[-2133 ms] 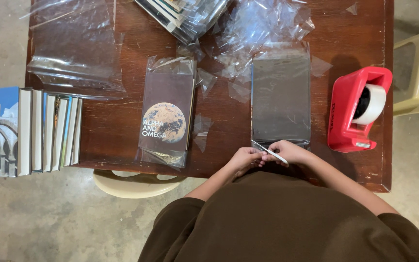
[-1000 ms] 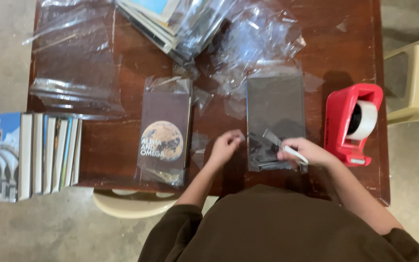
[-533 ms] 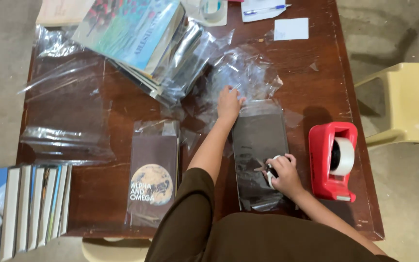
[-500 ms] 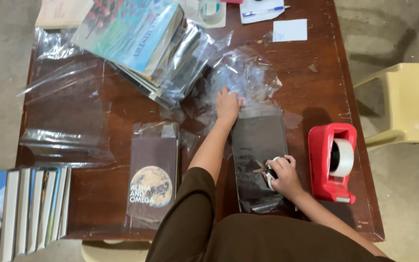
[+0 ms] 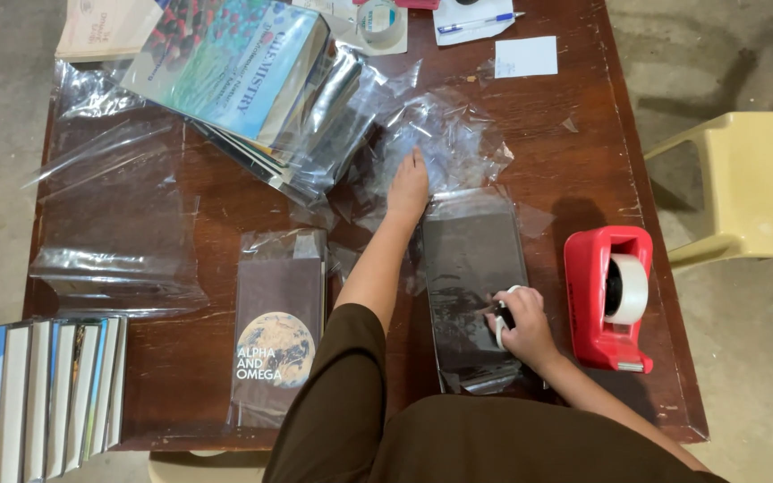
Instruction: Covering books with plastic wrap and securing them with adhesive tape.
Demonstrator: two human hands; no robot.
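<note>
Hands: left hand (image 5: 409, 186) lies flat, fingers together, pressing the far edge of the dark book in a clear sleeve (image 5: 474, 286); right hand (image 5: 521, 324) is clamped on a small white-handled tool (image 5: 500, 319) at the book's right edge, whose kind I cannot tell.
Surface: brown wooden surface (image 5: 583, 152) carries everything.
Chair: pale yellow plastic chair (image 5: 744, 183) stands to the right.
Book pile: stack of wrapped books (image 5: 243, 80) at the far left.
Loose plastic: clear sheets (image 5: 118, 224) spread on the left.
Book row: upright books (image 5: 46, 394) at the near left corner.
Second book: brown book with a globe (image 5: 279, 331), just left of the left forearm.
Dispenser: red tape dispenser (image 5: 608, 300), beside the right hand.
</note>
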